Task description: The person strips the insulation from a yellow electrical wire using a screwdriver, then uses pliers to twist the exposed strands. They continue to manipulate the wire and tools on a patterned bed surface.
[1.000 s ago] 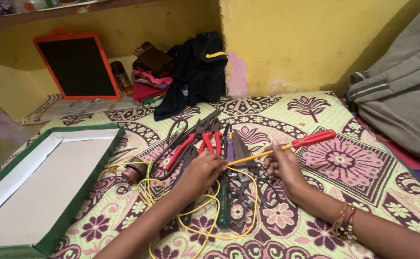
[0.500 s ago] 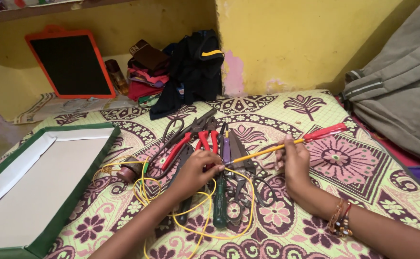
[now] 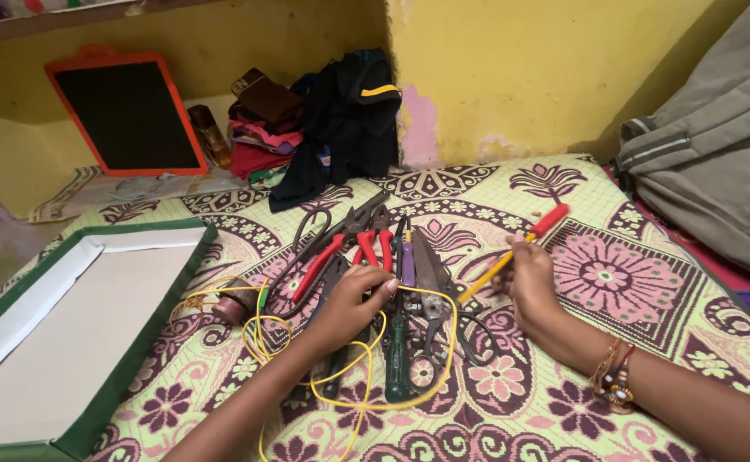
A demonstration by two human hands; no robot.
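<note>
A: What do you see from the head camera?

B: A bed with a flowery cover (image 3: 614, 282) in pink and green. At the back, against the yellow wall, leans a black board with an orange frame (image 3: 127, 111). Next to it stands a small brown bottle (image 3: 210, 137). I cannot tell what its label shows. Then comes a pile of folded clothes (image 3: 259, 128) and a black cloth (image 3: 349, 111).

A: Any boxes?

B: Yes. A big flat box with a green rim (image 3: 148, 338) lies on the left. It is white inside. A grey bag (image 3: 717, 162) is on the right.

A: And the hands?

B: The left hand (image 3: 353, 304) is curled on a heap of tools in the middle of the bed. It touches the yellow wire (image 3: 430, 376) that loops around there. I cannot tell if it grips the wire. The red pliers (image 3: 349, 252) lie just past its fingers, and a green screwdriver (image 3: 398, 359) lies beside its wrist.

A: The other one?

B: The right hand (image 3: 529, 282) is closed around a long screwdriver with a yellow shaft and red handle (image 3: 516, 252). It points up and away to the right, tilted above the cover.
</note>
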